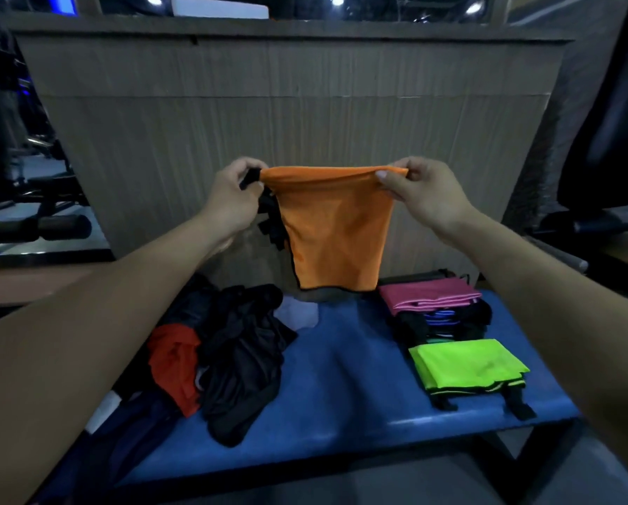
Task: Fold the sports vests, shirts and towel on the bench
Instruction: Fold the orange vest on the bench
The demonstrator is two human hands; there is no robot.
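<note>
Each hand (232, 198) (420, 193) pinches the smooth orange vest (336, 231), hanging doubled.

I'm in a gym, by the look of it — a padded blue bench (341, 377) stands in front of me, and off to my left sits weight equipment with a black foam roller pad (37, 227) on a dark frame. Sports vests lie heaped and stacked on the bench — a wood-grain partition wall (269, 103) rises behind.
</note>
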